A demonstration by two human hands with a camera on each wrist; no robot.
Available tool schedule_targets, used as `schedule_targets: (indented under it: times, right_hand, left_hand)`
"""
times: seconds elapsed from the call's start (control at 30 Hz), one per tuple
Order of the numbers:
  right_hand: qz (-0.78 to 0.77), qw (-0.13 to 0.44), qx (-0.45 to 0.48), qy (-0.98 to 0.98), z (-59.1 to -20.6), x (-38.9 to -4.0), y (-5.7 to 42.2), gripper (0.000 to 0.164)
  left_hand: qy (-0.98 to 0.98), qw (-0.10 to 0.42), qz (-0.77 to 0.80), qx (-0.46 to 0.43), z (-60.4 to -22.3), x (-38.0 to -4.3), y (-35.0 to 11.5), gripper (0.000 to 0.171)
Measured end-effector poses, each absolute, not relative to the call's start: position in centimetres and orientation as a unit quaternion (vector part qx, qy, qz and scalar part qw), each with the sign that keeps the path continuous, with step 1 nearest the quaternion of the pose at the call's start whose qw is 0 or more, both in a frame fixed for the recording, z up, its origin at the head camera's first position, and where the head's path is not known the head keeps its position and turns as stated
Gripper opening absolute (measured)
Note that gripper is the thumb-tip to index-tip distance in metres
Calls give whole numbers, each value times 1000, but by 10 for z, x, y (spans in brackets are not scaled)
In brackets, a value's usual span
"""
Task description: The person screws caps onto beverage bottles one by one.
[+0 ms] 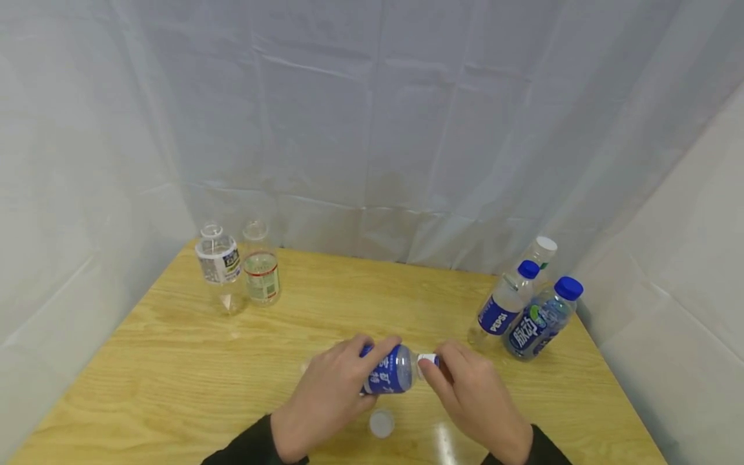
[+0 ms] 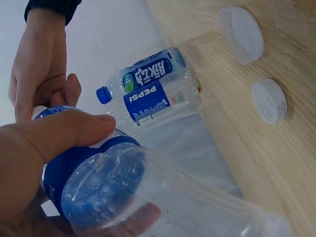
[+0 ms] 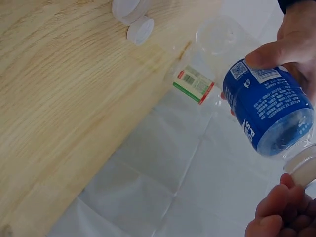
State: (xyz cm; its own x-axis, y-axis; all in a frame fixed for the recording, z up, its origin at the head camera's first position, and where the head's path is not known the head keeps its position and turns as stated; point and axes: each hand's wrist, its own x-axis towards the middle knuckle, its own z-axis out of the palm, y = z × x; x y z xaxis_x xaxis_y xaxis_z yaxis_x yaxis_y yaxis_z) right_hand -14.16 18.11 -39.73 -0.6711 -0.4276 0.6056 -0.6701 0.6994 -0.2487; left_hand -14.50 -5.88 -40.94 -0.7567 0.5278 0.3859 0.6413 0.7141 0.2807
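Note:
My left hand (image 1: 328, 395) grips a clear plastic bottle (image 1: 403, 369) round its blue label. The bottle lies sideways in the air over the table, neck to the right and base toward the left. At the neck, the thumb and fingers of my right hand (image 1: 475, 392) pinch the white cap (image 3: 302, 168). The right wrist view shows the blue label (image 3: 269, 101) with a barcode under the left thumb. Drops cling inside the bottle's clear lower part (image 2: 106, 177). On the table below lie a larger white cap (image 2: 243, 34) and a smaller one (image 2: 270, 101).
Two uncapped clear bottles stand back left, one with a dark label (image 1: 223, 265) and one with a green-and-red label (image 1: 261, 274). At the right stand a Pepsi bottle (image 1: 500, 313), a blue-capped bottle (image 1: 537, 326) and a white-capped one (image 1: 543, 248). A pale curtain (image 1: 372, 129) hangs behind the table (image 1: 174, 361).

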Motion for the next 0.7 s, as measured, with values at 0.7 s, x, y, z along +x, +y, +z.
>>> schedule_targets:
  times: [0.7]
  right_hand:
    - [222, 195, 434, -851, -379, -143, 203, 33]
  left_hand:
    - [-914, 82, -238, -317, -409, -150, -63, 86]
